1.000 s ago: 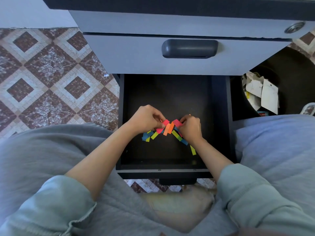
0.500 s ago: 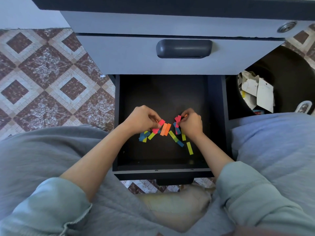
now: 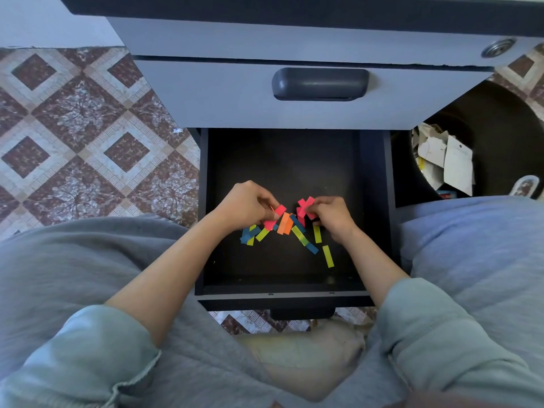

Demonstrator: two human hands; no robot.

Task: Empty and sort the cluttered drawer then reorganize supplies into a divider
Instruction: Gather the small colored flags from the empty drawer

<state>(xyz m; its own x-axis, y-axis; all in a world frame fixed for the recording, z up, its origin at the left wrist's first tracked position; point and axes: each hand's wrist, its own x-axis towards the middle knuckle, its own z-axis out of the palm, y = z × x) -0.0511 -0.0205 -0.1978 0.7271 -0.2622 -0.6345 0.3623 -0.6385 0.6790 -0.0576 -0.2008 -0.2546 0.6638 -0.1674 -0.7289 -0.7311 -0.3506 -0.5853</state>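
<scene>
A black drawer (image 3: 206, 207) stands pulled open below me. On its floor lie several small sticky flags (image 3: 300, 235) in orange, yellow, blue and pink, spread in an arc. My left hand (image 3: 247, 206) pinches a pink flag (image 3: 279, 209) at the arc's left side. My right hand (image 3: 331, 214) pinches a crossed pair of pink flags (image 3: 304, 205) lifted off the floor. One yellow flag (image 3: 327, 256) lies apart toward the drawer's front right.
A grey closed drawer with a dark handle (image 3: 320, 83) sits above the open one. A black bin (image 3: 482, 119) holding crumpled paper (image 3: 441, 156) stands at the right. Patterned floor tiles (image 3: 73, 128) lie to the left. My grey-clad knees flank the drawer.
My hands have drawn apart, breaking the joined strip of flags. My right hand has lifted pink flags up, and yellow flags have dropped to the drawer floor at the right.
</scene>
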